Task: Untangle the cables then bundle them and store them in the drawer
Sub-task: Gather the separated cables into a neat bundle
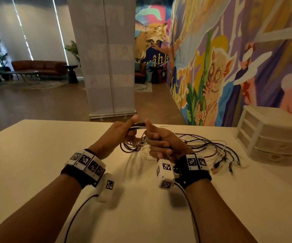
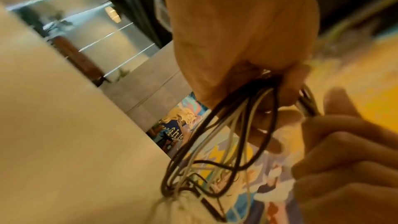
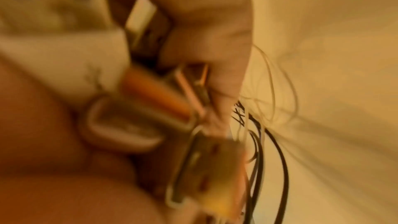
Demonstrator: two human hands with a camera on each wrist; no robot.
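Note:
A bunch of black and white cables spans between my two hands above the white table. My left hand grips one end of the bunch, thumb up; loops hang from the left hand as black and white cables. My right hand is closed round the bunch too, thumb raised. In the blurred right wrist view, the right hand holds several metal plug ends. More cables trail to the right on the table, ending in plugs.
A small white drawer unit with three closed drawers stands at the table's right, against a painted mural wall. Beyond the far table edge is open floor, a grey banner stand and a lounge with a sofa.

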